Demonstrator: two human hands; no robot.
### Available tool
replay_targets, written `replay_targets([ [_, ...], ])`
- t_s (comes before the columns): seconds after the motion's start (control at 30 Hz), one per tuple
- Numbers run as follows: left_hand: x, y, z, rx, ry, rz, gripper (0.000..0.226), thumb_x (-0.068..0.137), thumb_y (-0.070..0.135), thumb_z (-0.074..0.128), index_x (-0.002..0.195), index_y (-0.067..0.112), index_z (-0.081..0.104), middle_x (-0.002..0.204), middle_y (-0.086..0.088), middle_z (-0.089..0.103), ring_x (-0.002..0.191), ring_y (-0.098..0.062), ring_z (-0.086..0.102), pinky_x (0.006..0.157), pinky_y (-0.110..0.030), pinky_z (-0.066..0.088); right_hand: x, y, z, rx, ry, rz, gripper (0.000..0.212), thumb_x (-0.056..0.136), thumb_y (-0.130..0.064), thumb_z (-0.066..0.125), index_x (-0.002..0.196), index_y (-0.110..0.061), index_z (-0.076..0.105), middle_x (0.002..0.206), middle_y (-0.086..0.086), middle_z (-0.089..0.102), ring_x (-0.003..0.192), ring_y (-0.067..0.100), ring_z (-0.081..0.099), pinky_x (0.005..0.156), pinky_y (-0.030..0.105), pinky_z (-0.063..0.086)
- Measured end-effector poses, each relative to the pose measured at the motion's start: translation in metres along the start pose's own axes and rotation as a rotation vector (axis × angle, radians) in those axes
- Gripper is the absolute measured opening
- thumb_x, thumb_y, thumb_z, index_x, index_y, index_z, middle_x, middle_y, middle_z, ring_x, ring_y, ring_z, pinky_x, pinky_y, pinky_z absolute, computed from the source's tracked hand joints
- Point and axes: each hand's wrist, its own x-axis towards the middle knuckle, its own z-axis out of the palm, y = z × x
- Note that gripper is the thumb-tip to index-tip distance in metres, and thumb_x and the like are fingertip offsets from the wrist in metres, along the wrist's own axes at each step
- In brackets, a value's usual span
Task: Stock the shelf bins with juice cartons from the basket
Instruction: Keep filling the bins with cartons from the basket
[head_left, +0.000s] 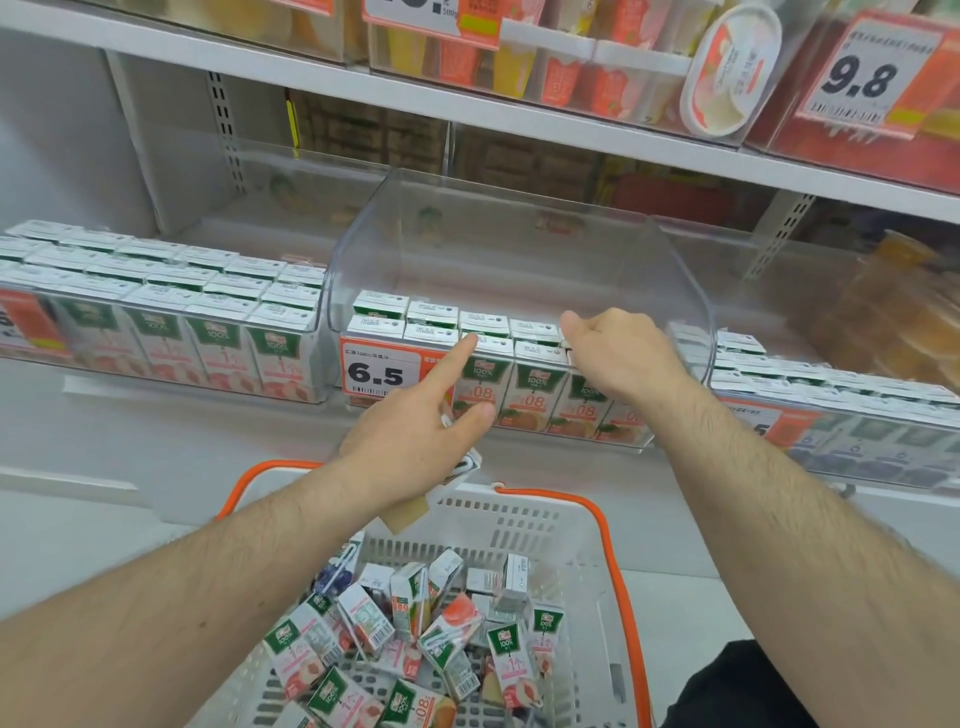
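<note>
Left hand (415, 431) grips a carton (462, 467) in its curled fingers, forefinger extended to the centre bin (519, 260). Right hand (618, 353) pinches a carton top inside that bin. Loose cartons (415, 634) lie in the near basket (597, 545).

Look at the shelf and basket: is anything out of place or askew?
Yes. The middle clear bin juts forward of its neighbours, and the cartons in the basket lie jumbled, tilted every way.
</note>
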Motion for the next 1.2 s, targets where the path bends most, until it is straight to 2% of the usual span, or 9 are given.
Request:
replay_targets([
  [0.13,-0.004,0.004,0.001,-0.306,0.067,0.049,0.060,0.098,0.049,0.034,0.152,0.043,0.008,0.077,-0.002,0.059,0.070,-0.013,0.057,0.068,-0.036,0.045,-0.002,0.003,0.003,-0.210,-0.003,-0.046,0.067,0.096,-0.053,0.001,0.080,-0.022,0.059,0.096,0.007,0.066,0.107,0.028,0.055,0.110,0.054,0.024],
  [0.2,-0.010,0.011,0.000,-0.520,0.124,0.064,0.049,0.101,0.045,0.029,0.149,0.036,0.025,0.093,-0.006,0.063,0.080,-0.009,0.060,0.076,-0.030,0.047,-0.006,0.006,0.005,-0.219,0.216,-0.128,0.060,0.095,-0.052,0.007,0.088,-0.024,0.060,0.109,0.003,0.066,0.118,0.027,0.051,0.107,0.054,0.025],
  [0.33,-0.019,0.021,-0.003,-0.793,0.170,-0.013,0.033,0.103,0.040,0.021,0.124,0.038,0.047,0.072,0.002,0.058,0.054,0.001,0.055,0.062,-0.013,0.043,-0.041,-0.009,0.005,0.305,0.517,-0.342,0.034,0.092,-0.039,0.039,0.082,-0.023,0.067,0.090,-0.006,0.068,0.095,0.017,0.061,0.088,0.039,0.044],
  [0.53,-0.021,0.022,-0.003,-0.860,0.176,-0.119,0.036,0.101,0.049,0.021,0.111,0.039,0.055,0.067,0.007,0.060,0.055,-0.003,0.057,0.067,-0.027,0.041,-0.089,-0.025,0.024,0.569,0.323,-0.433,0.023,0.083,-0.022,0.053,0.075,-0.016,0.073,0.073,-0.009,0.069,0.075,0.008,0.062,0.070,0.033,0.052],
  [0.67,-0.021,0.023,-0.007,-0.756,0.153,-0.107,0.034,0.104,0.041,0.029,0.133,0.037,0.047,0.091,0.016,0.055,0.083,0.000,0.054,0.079,-0.023,0.039,-0.055,-0.007,0.004,0.383,0.443,-0.312,0.027,0.083,-0.022,0.053,0.099,-0.015,0.074,0.102,0.002,0.072,0.094,0.022,0.065,0.085,0.033,0.051],
  [0.77,-0.014,0.019,-0.006,-0.619,0.088,-0.074,0.043,0.103,0.038,0.038,0.144,0.047,0.030,0.090,0.028,0.041,0.082,0.013,0.045,0.075,-0.012,0.038,-0.010,0.011,-0.018,0.176,0.128,-0.054,0.041,0.094,-0.038,0.049,0.135,-0.034,0.054,0.145,0.001,0.043,0.119,0.023,0.053,0.099,0.034,0.040],
  [0.9,-0.004,0.009,-0.004,-0.496,0.048,-0.082,0.050,0.101,0.037,0.041,0.147,0.051,0.024,0.087,0.014,0.046,0.069,0.003,0.043,0.066,-0.016,0.039,0.021,0.014,-0.018,0.071,-0.214,-0.079,0.051,0.096,-0.059,0.040,0.142,-0.039,0.044,0.157,-0.006,0.028,0.137,0.022,0.040,0.111,0.040,0.031],
  [1.07,0.003,0.007,-0.003,-0.477,0.063,-0.079,0.046,0.101,0.037,0.041,0.144,0.049,0.031,0.092,0.012,0.044,0.067,0.005,0.044,0.064,-0.015,0.039,0.038,0.020,-0.020,0.124,-0.390,-0.122,0.041,0.096,-0.050,0.052,0.130,-0.029,0.062,0.141,-0.011,0.053,0.127,0.015,0.049,0.111,0.036,0.033],
  [1.2,0.005,0.007,-0.004,-0.509,0.067,-0.092,0.046,0.101,0.036,0.041,0.144,0.050,0.032,0.081,0.009,0.047,0.051,0.002,0.041,0.050,-0.014,0.038,0.044,0.017,-0.021,0.140,-0.193,-0.079,0.031,0.096,-0.030,0.049,0.092,-0.010,0.072,0.090,0.004,0.069,0.076,0.021,0.061,0.074,0.032,0.047],
])
